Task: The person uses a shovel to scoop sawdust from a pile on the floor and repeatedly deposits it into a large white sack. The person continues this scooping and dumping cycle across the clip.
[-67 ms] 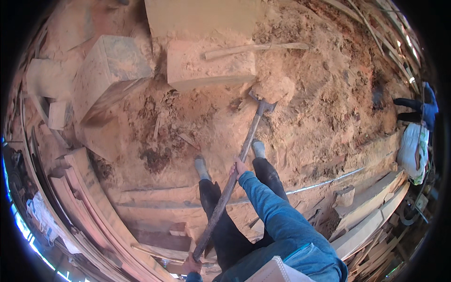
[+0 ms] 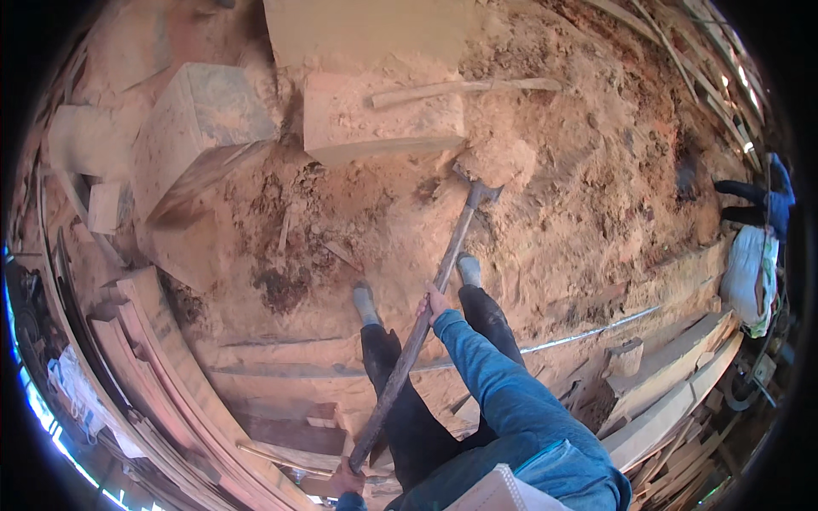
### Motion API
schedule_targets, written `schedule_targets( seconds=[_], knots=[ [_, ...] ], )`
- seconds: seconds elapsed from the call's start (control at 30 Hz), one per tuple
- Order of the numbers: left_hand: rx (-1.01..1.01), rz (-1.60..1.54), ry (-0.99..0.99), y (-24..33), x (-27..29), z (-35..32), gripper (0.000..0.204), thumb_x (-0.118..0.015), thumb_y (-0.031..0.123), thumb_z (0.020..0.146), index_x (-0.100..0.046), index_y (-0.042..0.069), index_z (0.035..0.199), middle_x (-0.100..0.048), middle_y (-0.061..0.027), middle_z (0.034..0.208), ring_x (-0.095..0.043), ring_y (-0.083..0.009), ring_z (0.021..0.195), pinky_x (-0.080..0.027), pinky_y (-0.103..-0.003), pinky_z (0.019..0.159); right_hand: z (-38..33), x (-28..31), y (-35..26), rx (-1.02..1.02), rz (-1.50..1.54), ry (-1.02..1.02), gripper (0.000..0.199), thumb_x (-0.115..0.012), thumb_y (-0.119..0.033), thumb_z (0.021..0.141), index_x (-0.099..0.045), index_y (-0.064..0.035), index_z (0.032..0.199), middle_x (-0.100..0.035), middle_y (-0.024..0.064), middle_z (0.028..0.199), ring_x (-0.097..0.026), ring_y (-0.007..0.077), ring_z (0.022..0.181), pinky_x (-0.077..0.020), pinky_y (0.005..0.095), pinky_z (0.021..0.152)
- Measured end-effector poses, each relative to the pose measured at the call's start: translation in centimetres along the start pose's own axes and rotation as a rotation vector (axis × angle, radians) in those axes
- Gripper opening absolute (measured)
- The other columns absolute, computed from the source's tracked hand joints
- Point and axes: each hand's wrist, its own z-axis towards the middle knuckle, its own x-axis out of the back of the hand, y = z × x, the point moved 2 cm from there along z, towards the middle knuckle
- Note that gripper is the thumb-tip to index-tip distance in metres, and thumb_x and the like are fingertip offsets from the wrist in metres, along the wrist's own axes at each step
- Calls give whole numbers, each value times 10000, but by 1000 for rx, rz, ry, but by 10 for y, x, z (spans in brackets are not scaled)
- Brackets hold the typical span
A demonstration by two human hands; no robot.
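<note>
I hold a shovel (image 2: 409,353) slantwise across my legs, its long wooden handle running from near my left hip up to the blade past my feet. My left hand (image 2: 348,481) is closed round the handle's lower end. Farther up, at knee height, my right hand (image 2: 434,302) wraps the shaft. On the blade, which is mostly covered, lies a heap of tan, sawdust-like material (image 2: 501,159). Just left of that heap stands a squared wooden block (image 2: 383,140), with a thin stick (image 2: 464,87) lying across its top.
A large timber block (image 2: 200,119) stands far left, long planks (image 2: 170,366) below it. Beams (image 2: 673,366) and scrap wood lie at lower right. A metal strip (image 2: 588,328) crosses the dusty ground behind my feet. At the right edge are a person (image 2: 777,200) and a white sack (image 2: 750,272).
</note>
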Motion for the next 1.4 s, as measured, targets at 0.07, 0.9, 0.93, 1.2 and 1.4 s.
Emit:
schedule_targets(
  seconds=[0.07, 0.9, 0.93, 1.2, 1.4],
  knots=[
    [6, 18, -45, 8, 0, 9, 337, -661, 297, 717, -522, 178, 999, -658, -128, 830, -652, -382, 761, -504, -510, 661, 2, -2, -14, 20, 2, 9, 418, -636, -424, 860, -410, -112, 699, -405, 68, 510, -448, 228, 426, -426, 406, 423],
    [18, 155, 83, 28, 16, 77, 337, -697, 281, 676, -538, 192, 960, -636, -95, 797, -662, -343, 723, -516, -501, 627, 56, -30, -101, 24, 42, -113, 321, -657, -300, 845, -411, -157, 696, -377, 7, 522, -399, 177, 435, -408, 371, 458],
    [2, 161, 79, 23, 16, 75, 332, -696, 281, 676, -538, 192, 954, -632, -94, 787, -660, -342, 715, -515, -501, 622, 52, -34, -99, 70, 45, -184, 325, -657, -294, 848, -406, -160, 690, -364, -2, 520, -391, 171, 436, -404, 367, 462],
    [-90, 157, 164, -4, 10, 83, 271, -677, 286, 694, -551, 188, 913, -618, -89, 766, -647, -346, 659, -512, -497, 593, 5, -25, -96, 57, 96, -169, 308, -660, -265, 832, -399, -161, 706, -342, -5, 528, -370, 171, 438, -374, 348, 458],
    [-155, 142, 207, -5, 19, 88, 334, -696, 227, 646, -555, 194, 946, -630, -88, 788, -648, -341, 687, -519, -492, 614, -30, -21, -109, 121, 125, -131, 301, -648, -261, 845, -395, -161, 718, -328, -9, 531, -364, 171, 445, -376, 347, 470]
  ],
)
